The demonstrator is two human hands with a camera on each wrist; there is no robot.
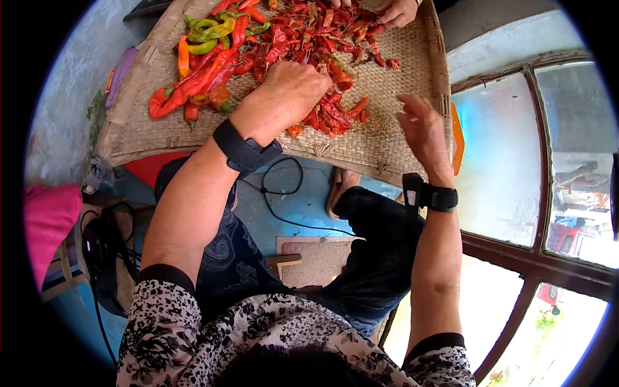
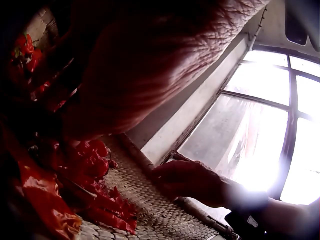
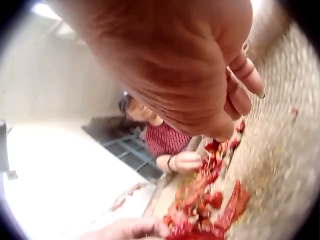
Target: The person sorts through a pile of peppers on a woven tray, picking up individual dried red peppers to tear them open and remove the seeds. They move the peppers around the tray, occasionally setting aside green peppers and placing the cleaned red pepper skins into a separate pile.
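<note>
My left hand [image 1: 284,90] is down among dried red chili peppers [image 1: 332,116] on a woven tray [image 1: 387,138]. Its back faces up and its fingertips are hidden, so I cannot tell whether it grips one. In the left wrist view the palm is dark, with shiny red peppers [image 2: 45,195] just below it. My right hand [image 1: 422,129] hovers over the tray's right edge, fingers loosely bent with nothing in them. The right wrist view shows its bent fingers [image 3: 245,75] above the weave, with crumpled peppers [image 3: 215,200] farther off.
Fresh red peppers [image 1: 206,77] and green ones [image 1: 216,29] lie on the tray's left. Across the tray, another person's hand [image 1: 396,11] touches the dried peppers. A window [image 1: 496,155] stands close on the right. A black cable [image 1: 277,206] crosses the floor under the tray.
</note>
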